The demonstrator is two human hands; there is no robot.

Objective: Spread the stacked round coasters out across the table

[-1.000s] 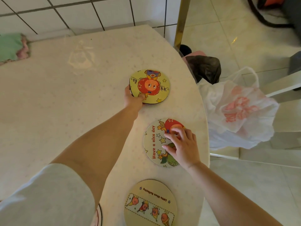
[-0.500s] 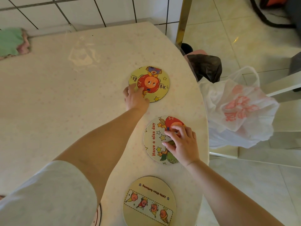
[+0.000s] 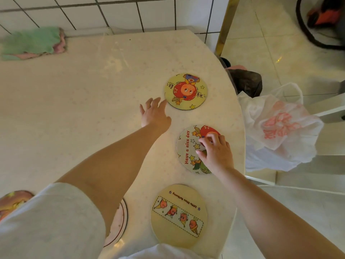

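Left hand (image 3: pixel 155 114) hangs released beside the yellow coaster (image 3: pixel 186 91); right hand (image 3: pixel 216 152) fingers press the "Have a nice day" coaster (image 3: pixel 188 146), hiding its picture; a plastic bag (image 3: pixel 280 131) crowds the counter (image 3: pixel 74 101) edge.

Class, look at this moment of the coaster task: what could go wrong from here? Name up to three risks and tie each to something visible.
1. The "Have a nice day" coaster under the right hand lies near the table's curved edge; a push could slide it off.
2. The left sleeve covers a partly hidden coaster and might drag it.
3. The near coaster sits close to the front edge.
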